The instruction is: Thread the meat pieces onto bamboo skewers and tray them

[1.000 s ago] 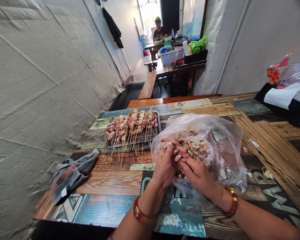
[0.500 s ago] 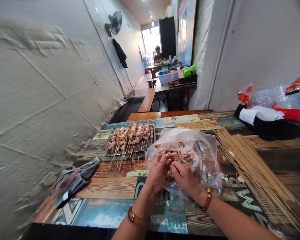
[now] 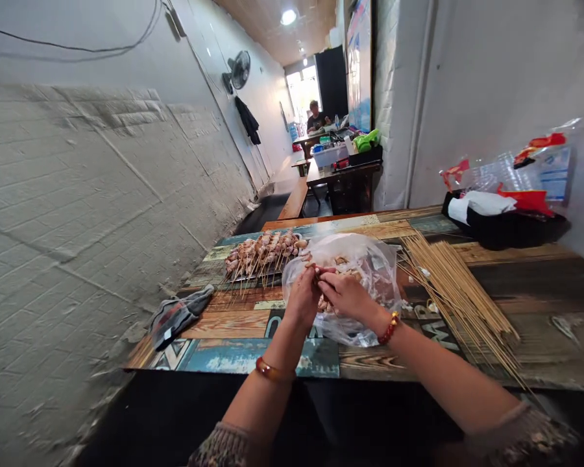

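My left hand (image 3: 302, 297) is closed, a small brownish piece of meat (image 3: 311, 264) showing at its fingertips. Against it presses my right hand (image 3: 348, 297), its fingers pinched together; whatever they grip is hidden. Both hands are over an open clear plastic bag (image 3: 357, 242) that holds loose pieces of meat (image 3: 341, 260). Left of the bag, several skewers threaded with meat (image 3: 263, 250) lie on a metal tray (image 3: 268, 277), their sticks pointing toward me. A pile of bare bamboo sticks (image 3: 460, 292) rests to the right of the bag.
A grey cloth (image 3: 182, 314) lies on the left of the patterned wooden table (image 3: 214, 355). At the back right sits a black container (image 3: 509, 227) with plastic packaging. Farther off, a person (image 3: 316, 118) sits behind another table (image 3: 348, 172) bearing boxes.
The view has tilted upward, bringing the table's near edge and my sleeves into sight. My hands stay together at the bag, and a meat piece now shows above the left fingertips.
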Demonstrator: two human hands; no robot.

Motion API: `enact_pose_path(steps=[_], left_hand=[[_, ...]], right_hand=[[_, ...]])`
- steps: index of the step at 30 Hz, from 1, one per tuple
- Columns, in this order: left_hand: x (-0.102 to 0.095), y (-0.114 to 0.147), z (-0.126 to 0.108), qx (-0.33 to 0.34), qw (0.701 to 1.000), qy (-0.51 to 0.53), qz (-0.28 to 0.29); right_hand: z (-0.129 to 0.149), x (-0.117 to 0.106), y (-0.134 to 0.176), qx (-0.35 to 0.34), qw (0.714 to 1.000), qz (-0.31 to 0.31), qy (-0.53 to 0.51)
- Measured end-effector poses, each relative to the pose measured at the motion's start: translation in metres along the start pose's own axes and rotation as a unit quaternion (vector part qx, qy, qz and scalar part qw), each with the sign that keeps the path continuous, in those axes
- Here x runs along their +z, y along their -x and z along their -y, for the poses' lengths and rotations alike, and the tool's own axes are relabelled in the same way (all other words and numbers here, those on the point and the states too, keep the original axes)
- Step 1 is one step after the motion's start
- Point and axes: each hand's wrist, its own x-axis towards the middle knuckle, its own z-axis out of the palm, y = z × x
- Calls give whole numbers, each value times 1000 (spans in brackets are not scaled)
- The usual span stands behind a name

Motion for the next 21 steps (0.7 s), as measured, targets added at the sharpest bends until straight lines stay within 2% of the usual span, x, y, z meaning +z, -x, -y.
enact_pose_path(steps=[1,3,5,7,10,14,21], left_hand=[[1,1,2,-1,1000,2,-1],[2,6,7,-15,1000,-1,1],[2,16,14,-49,998,-22,18],[1,28,20,-83,994,-58,44],[0,42,28,-92,989,-110,38],[-2,47,32,-102,985,-136,34],[-4,40,39,-126,980,-144,50]], right_hand=[[-2,-6,2,4,1000,-4,-10],[-9,-15,6,39,997,-50,-35],[-17,-18,8,87,987,-112,-76],[-22,-15,4,107,974,-139,-142],[-28,-6,-7,74,965,-109,-225],[-35,4,-16,64,964,-65,-248],[-39,5,-8,99,966,-106,-214]])
